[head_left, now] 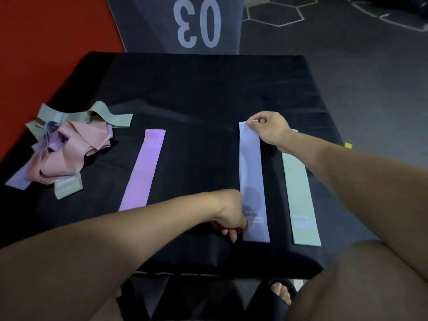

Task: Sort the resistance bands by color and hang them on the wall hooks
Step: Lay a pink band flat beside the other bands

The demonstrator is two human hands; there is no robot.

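Lavender band (253,181) lies flat on black pad (196,89), right hand (269,129) pinching its far end, left hand (231,214) apparently gripping near end. Green band (301,193) just beside at right, pink band (144,170) w/ tangled pile (67,149) further left.

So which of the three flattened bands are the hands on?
The lavender-blue band, in the middle: right hand pinches its far end, left hand its near end. The pink band and green band lie untouched.
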